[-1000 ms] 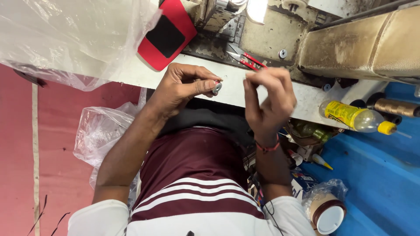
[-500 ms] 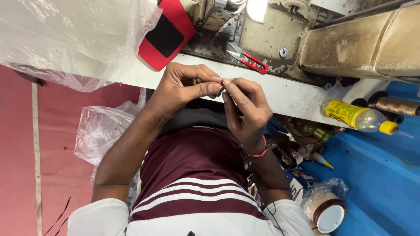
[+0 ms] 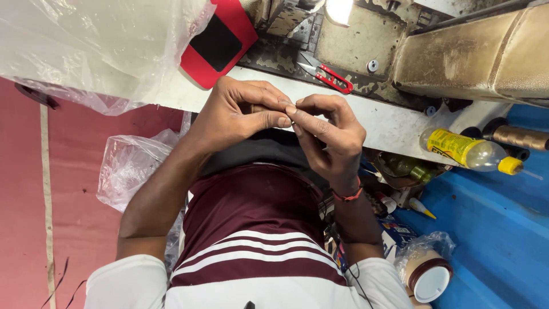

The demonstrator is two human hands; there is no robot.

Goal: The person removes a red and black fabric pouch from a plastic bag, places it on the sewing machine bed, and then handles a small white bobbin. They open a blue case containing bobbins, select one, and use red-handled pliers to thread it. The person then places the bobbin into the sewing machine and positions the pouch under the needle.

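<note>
My left hand and my right hand meet fingertip to fingertip above my lap, just in front of the white table edge. The left fingers curl around a small part that is almost fully hidden; only a brownish sliver shows between them. My right thumb and forefinger pinch at the same spot, touching the left thumb. A red band circles my right wrist. My maroon striped shirt fills the space below.
Red-handled thread snips lie on a worn sewing machine. A red case with a black panel and a clear plastic sheet sit at the left. A yellow-labelled bottle, a brown thread spool and bagged tape are at the right.
My right hand came down and left from a raised spot to meet the left hand. The small silvery part, plain in the left fingers before, is now covered by both hands' fingertips.
</note>
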